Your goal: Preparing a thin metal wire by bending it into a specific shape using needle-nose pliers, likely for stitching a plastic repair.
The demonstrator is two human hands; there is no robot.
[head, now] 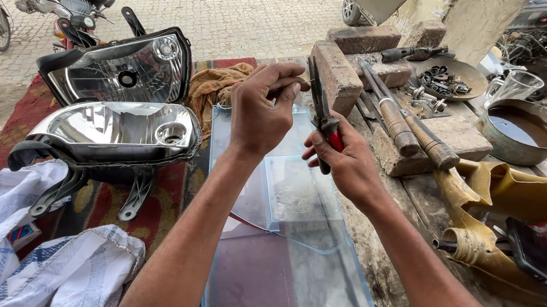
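Two forearms enter the head view from the lower edge, both bare from elbow to wrist — no sleeve, cuff or glove visible on either. The left hand (259, 113) carries no ring, watch, strap or bandage on the parts that show; its knuckles and back face the camera. The right hand (344, 161) is likewise unadorned — fingers bare, wrist bare. Fine hair shows along both forearms. No clothing above the elbows falls within the frame.
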